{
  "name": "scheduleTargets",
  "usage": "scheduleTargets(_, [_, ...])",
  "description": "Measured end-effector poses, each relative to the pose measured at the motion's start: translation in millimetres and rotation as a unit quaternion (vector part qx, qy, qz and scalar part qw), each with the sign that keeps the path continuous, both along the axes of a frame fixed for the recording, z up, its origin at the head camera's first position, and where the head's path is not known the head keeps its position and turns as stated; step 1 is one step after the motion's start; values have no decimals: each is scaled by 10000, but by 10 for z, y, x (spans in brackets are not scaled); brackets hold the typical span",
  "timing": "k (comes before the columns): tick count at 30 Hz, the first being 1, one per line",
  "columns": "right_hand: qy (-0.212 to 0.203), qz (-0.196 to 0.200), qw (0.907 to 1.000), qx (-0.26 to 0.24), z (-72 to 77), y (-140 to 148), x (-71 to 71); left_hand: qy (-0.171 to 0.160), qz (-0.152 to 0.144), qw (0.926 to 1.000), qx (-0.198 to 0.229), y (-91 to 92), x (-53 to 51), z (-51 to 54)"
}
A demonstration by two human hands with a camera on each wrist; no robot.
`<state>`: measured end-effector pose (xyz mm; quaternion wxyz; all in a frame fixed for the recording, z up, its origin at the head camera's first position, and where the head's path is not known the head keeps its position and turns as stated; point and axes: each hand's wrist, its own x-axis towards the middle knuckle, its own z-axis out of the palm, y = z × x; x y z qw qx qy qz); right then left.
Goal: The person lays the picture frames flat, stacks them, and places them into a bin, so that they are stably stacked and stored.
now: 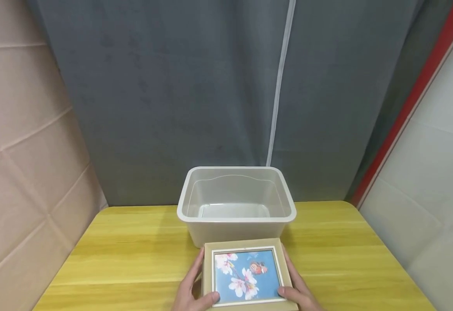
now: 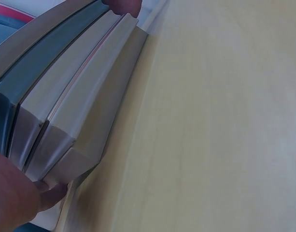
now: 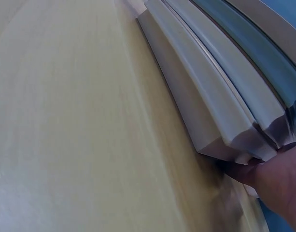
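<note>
A picture frame [image 1: 236,283] with a thin white border shows pink-white blossoms and an orange bird on blue. It lies on top of a larger beige frame at the front of the table. In both wrist views the stack of frames [image 2: 65,87] has several layers, beige, white and teal. My left hand [image 1: 193,287] grips the stack's left side, thumb on the top frame's lower left corner. The right hand [image 1: 300,289] grips the opposite side, thumb at the lower right corner. Whether the stack's underside touches the table cannot be told.
Just beyond the stack, a light grey plastic bin [image 1: 236,233] stands on the yellow wooden table [image 1: 125,259], with nothing seen inside. A dark grey curtain [image 1: 172,99] hangs behind the table. Pale cloth walls [image 1: 24,172] flank both sides.
</note>
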<state>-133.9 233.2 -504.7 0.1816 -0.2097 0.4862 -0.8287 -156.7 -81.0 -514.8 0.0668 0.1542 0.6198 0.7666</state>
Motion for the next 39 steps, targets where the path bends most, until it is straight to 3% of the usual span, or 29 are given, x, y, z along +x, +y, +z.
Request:
scheduleTargets(10, [-13, -179, 9998, 20, -40, -10, -20, 206, -70, 9997, -88, -17, -20, -17])
scheduleTargets(17, [-159, -854, 9941, 656, 14, -68, -32, 367, 157, 9984, -391, -23, -73, -3])
scheduleTargets(23, [-305, -811, 9934, 751, 85, -67, -40, 428, 78, 9977, -527, -49, -121, 34])
scheduleTargets(30, [-42, -737, 9926, 961, 151, -76, -20, 107, -2, 9970, -769, -85, -60, 154])
scheduleTargets(33, [-93, -664, 9941, 858, 199, -85, 0, 47, -46, 9958, -914, -113, -18, 237])
scheduleTargets(39, [-237, -704, 9941, 786, 319, -91, 42, 93, -199, 9968, -766, -168, 27, 394])
